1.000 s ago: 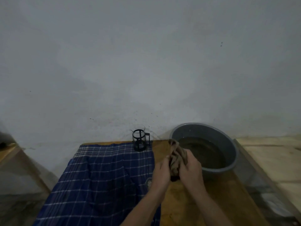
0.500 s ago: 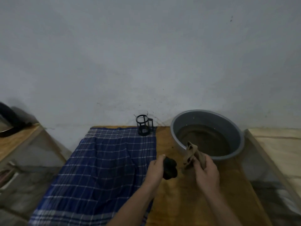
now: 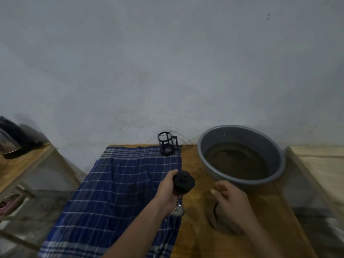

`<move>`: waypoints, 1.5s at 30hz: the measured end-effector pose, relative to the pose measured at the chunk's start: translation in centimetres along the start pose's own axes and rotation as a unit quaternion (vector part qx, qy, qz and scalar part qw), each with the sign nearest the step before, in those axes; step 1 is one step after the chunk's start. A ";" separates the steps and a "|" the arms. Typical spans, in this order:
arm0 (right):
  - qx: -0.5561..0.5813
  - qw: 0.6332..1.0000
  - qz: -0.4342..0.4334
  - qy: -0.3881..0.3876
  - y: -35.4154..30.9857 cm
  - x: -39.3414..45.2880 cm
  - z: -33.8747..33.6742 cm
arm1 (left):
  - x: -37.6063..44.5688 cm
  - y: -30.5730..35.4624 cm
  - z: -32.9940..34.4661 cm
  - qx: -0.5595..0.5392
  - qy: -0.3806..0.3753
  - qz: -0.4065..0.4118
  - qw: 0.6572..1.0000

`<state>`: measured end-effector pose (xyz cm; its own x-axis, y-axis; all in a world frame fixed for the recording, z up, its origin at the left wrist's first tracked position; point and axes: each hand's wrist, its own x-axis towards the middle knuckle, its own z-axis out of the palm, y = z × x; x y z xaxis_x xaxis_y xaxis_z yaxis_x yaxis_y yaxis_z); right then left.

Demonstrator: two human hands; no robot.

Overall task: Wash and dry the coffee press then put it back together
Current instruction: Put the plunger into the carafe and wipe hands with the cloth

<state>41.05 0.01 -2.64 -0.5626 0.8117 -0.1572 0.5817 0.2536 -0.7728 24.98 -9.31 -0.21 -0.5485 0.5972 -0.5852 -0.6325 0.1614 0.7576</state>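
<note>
Black plastic plunger lid with its metal filter [image 3: 183, 183] is being gripped by the left hand [image 3: 167, 190] while the right hand [image 3: 228, 199], released, is hovering over the brown rag [image 3: 214, 216], so reassembly into the glass beaker in its black frame [image 3: 167, 144] at the desk's [image 3: 260, 211] far edge looks next.

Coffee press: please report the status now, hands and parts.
Left hand shut on plunger lid, filter end hanging below. Right hand empty, over brown rag on table. Carafe upright on checked cloth, nothing blocking it.
</note>
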 end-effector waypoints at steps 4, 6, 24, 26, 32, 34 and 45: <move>0.031 0.984 -0.166 -0.056 -4.5 -0.3 0.1 | 0.1 0.4 0.2 0.060 -0.052 -0.036 0.996; 0.008 0.970 -0.223 -0.096 -5.0 0.1 0.5 | -0.1 0.5 0.1 0.102 -0.089 -0.064 0.989; -0.094 0.984 -0.130 0.073 -10.5 7.4 3.8 | 2.5 5.1 -3.0 0.245 -0.090 0.209 0.942; -0.100 0.984 -0.123 0.075 -12.4 9.2 3.9 | 3.3 6.9 -3.1 0.248 -0.080 0.243 0.934; -0.151 0.969 -0.145 0.133 -18.7 15.5 4.3 | 8.6 13.8 -3.3 0.288 -0.071 0.337 0.894; -0.167 0.962 -0.150 0.153 -20.8 17.3 4.6 | 10.8 16.3 -3.6 0.301 -0.069 0.356 0.882; -0.214 0.947 -0.122 0.204 -24.7 23.8 7.0 | 18.2 22.5 -4.3 0.357 -0.115 0.337 0.863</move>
<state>9.18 9.41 8.42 -0.4875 0.8151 0.3130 0.6975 0.5791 -0.4219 -1.59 1.81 4.92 -0.4852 0.8716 0.0694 0.3327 0.1107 0.9365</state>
